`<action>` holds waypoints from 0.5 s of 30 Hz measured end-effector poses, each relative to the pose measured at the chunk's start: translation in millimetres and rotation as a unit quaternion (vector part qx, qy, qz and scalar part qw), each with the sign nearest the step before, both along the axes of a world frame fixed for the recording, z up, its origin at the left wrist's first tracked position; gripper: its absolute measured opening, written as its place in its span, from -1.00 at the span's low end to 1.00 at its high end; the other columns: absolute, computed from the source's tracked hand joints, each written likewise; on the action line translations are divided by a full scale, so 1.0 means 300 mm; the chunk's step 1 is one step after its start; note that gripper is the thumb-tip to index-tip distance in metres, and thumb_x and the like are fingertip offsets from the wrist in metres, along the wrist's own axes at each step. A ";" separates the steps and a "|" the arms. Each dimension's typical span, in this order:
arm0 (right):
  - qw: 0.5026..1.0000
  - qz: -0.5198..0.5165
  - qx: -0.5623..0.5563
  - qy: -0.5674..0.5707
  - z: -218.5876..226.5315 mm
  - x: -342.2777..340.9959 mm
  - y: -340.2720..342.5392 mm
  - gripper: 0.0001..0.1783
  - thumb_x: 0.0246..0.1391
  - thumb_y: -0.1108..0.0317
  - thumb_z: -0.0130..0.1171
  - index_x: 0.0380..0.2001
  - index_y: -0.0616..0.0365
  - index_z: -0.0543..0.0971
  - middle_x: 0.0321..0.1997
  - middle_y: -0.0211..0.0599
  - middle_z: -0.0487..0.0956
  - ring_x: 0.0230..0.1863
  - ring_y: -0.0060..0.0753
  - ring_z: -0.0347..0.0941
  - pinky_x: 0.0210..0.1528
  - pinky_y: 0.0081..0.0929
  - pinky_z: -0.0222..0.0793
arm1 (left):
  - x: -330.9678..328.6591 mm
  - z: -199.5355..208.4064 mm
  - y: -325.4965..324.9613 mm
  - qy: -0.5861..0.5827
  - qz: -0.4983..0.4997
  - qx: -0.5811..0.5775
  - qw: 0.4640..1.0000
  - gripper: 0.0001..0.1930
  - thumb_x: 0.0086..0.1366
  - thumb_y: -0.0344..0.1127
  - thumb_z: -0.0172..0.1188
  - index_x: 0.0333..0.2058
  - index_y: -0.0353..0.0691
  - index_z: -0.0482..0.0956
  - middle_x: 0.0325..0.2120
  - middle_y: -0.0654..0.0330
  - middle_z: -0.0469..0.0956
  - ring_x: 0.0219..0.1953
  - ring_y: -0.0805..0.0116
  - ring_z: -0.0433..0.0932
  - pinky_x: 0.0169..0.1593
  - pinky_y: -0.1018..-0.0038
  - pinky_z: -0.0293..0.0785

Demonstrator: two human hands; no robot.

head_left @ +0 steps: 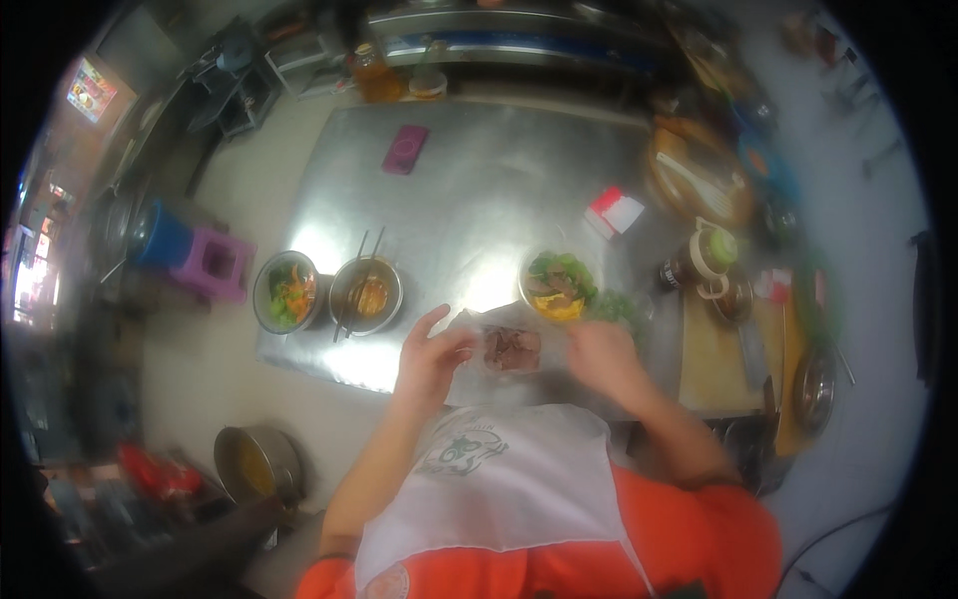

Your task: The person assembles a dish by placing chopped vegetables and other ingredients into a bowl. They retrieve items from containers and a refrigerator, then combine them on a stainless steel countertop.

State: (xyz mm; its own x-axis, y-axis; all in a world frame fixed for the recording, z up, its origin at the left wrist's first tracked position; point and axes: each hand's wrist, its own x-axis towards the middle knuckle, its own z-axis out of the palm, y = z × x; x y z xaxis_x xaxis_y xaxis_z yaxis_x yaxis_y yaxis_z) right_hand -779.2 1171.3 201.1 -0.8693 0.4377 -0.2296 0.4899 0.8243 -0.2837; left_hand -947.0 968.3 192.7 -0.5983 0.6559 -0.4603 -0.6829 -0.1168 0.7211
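Note:
Close in front of my apron, both hands hold a clear plastic bag [479, 374] spread between them. Brown pieces that look like sliced meat [513, 349] show in its middle. My left hand [431, 359] grips the bag's left side, its fingers closed and one finger lifted. The right side is in my right hand [604, 357], closed, with its fingertips partly hidden. Just beyond the bag is a round bowl [523, 288] holding green leaves, brown slices and something yellow. A few loose green leaves [619, 309] lie beside that bowl, near my right hand.
Left on the steel table [469, 200] stand a bowl of vegetables [257, 299] and a metal bowl [400, 299] with chopsticks [359, 280] across it. Farther off lie a purple object [405, 150] and a red-and-white box [614, 213]. A jug [711, 255] and cutting board [711, 349] are right.

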 end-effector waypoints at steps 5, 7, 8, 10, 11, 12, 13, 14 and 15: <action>0.946 0.237 0.046 0.218 0.063 -0.006 -0.135 -0.78 -0.18 0.40 0.09 -0.37 0.15 0.57 -0.49 -0.25 0.53 -0.42 -0.20 0.52 -0.36 -0.26 0.44 | -0.057 0.130 0.029 0.266 -0.122 -0.122 0.949 -0.48 0.14 -0.45 0.24 0.08 -0.39 0.33 -0.44 0.28 0.51 -0.35 0.48 0.45 -0.21 0.55 0.36; 0.932 0.257 0.018 0.257 0.063 -0.024 -0.185 -0.81 -0.17 0.40 0.10 -0.39 0.15 0.56 -0.49 -0.26 0.52 -0.42 -0.20 0.50 -0.36 -0.27 0.42 | -0.062 0.157 0.047 0.355 -0.156 -0.188 0.902 -0.37 0.05 -0.34 0.34 0.09 -0.39 0.33 -0.36 0.24 0.47 -0.33 0.51 0.41 -0.20 0.56 0.35; 0.932 0.253 0.004 0.258 0.042 -0.032 -0.200 -0.85 -0.16 0.40 0.12 -0.42 0.14 0.54 -0.48 -0.27 0.52 -0.41 -0.18 0.49 -0.36 -0.27 0.41 | -0.056 0.162 0.052 0.421 -0.167 -0.236 0.860 -0.33 0.02 -0.31 0.37 0.10 -0.39 0.32 -0.32 0.21 0.47 -0.31 0.47 0.42 -0.19 0.53 0.36; 0.936 0.236 -0.017 0.259 0.027 -0.040 -0.212 -0.90 -0.13 0.39 0.13 -0.46 0.14 0.53 -0.47 -0.26 0.53 -0.39 -0.16 0.50 -0.37 -0.26 0.41 | -0.051 0.089 0.031 0.630 -0.139 -0.284 0.709 -0.17 -0.11 -0.22 0.47 0.14 -0.37 0.30 -0.17 0.06 0.44 -0.20 0.28 0.43 -0.12 0.39 0.39; 0.941 0.220 -0.025 0.258 0.022 -0.038 -0.211 -0.90 -0.12 0.38 0.13 -0.47 0.14 0.53 -0.45 -0.24 0.54 -0.39 -0.15 0.51 -0.38 -0.25 0.41 | -0.037 0.071 0.011 0.666 -0.142 -0.315 0.661 -0.16 -0.11 -0.22 0.47 0.14 -0.38 0.29 -0.16 0.04 0.44 -0.17 0.23 0.43 -0.10 0.35 0.38; 0.945 0.203 -0.034 0.256 0.020 -0.037 -0.208 -0.91 -0.11 0.38 0.13 -0.48 0.14 0.53 -0.44 -0.22 0.55 -0.38 -0.15 0.52 -0.39 -0.24 0.42 | -0.024 0.061 -0.008 0.700 -0.144 -0.344 0.609 -0.15 -0.12 -0.23 0.47 0.15 -0.38 0.28 -0.14 0.02 0.44 -0.14 0.19 0.42 -0.08 0.32 0.38; 0.960 0.191 -0.029 0.203 0.017 -0.034 -0.206 -0.90 -0.08 0.37 0.11 -0.47 0.14 0.54 -0.44 -0.20 0.55 -0.40 -0.13 0.53 -0.41 -0.22 0.42 | -0.019 0.044 -0.024 0.730 -0.146 -0.372 0.554 -0.15 -0.12 -0.24 0.47 0.16 -0.39 0.27 -0.13 0.00 0.44 -0.10 0.14 0.42 -0.06 0.29 0.37; 0.972 0.182 -0.026 0.148 0.020 -0.025 -0.210 -0.89 -0.06 0.36 0.10 -0.46 0.14 0.54 -0.45 -0.18 0.56 -0.41 -0.12 0.54 -0.43 -0.20 0.43 | -0.035 -0.012 -0.052 0.749 -0.135 -0.366 0.536 -0.14 -0.10 -0.27 0.46 0.19 -0.34 0.24 -0.10 0.00 0.47 -0.19 0.20 0.46 -0.13 0.34 0.41; 0.980 0.173 -0.023 0.092 0.024 -0.019 -0.216 -0.88 -0.03 0.35 0.08 -0.46 0.14 0.54 -0.45 -0.16 0.57 -0.42 -0.11 0.54 -0.45 -0.18 0.43 | -0.059 -0.056 -0.067 0.704 -0.143 -0.340 0.607 -0.12 -0.09 -0.27 0.46 0.21 -0.31 0.22 -0.09 -0.01 0.48 -0.24 0.22 0.47 -0.16 0.35 0.42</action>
State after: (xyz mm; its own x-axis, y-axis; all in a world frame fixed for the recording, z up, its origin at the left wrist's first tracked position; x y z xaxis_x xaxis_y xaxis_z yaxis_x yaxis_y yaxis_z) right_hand -785.0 1106.6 208.3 -0.9924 0.1029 -0.0673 0.1209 0.9165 -0.3813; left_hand -964.8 948.0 175.8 -0.6189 0.7706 0.1520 0.7437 0.5126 0.4292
